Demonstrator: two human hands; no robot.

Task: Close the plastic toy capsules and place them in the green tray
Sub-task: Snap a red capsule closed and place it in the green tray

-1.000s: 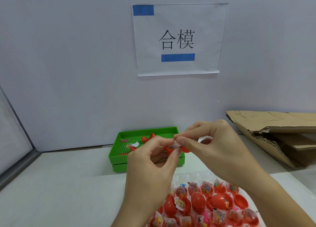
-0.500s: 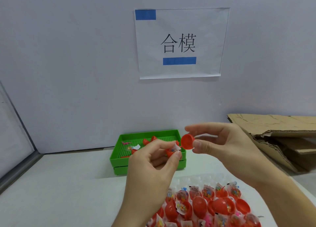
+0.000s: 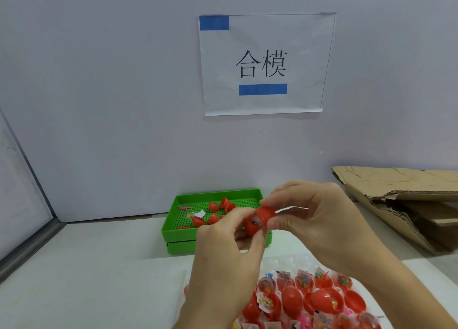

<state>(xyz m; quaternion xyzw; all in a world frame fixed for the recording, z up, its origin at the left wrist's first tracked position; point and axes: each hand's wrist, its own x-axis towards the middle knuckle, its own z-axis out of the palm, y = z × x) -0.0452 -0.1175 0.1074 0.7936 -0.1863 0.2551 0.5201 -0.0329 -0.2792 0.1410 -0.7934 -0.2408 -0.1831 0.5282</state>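
- left hand (image 3: 223,251) pinches lower red capsule half (image 3: 251,225); right hand (image 3: 317,219) pinches upper cap (image 3: 265,213) against it, above the green tray (image 3: 173,219) front edge
- loose red halves in tray; more capsules (image 3: 312,299) on bench (image 3: 86,279) below the hands

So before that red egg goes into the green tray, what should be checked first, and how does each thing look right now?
1. Both halves held: ok. The left hand grips the lower half of the capsule, and the right hand pinches the cap.
2. Cap seated over the lower half: ok, it sits on top, tilted.
3. Capsule snapped fully shut: cannot tell; fingers hide the seam.
4. Toy packet inside, nothing sticking out: cannot tell; something shows at the gap.
5. Room in the green tray: ok, bare floor shows among the red pieces there.
6. Way to the tray open: ok, it lies just behind the hands.
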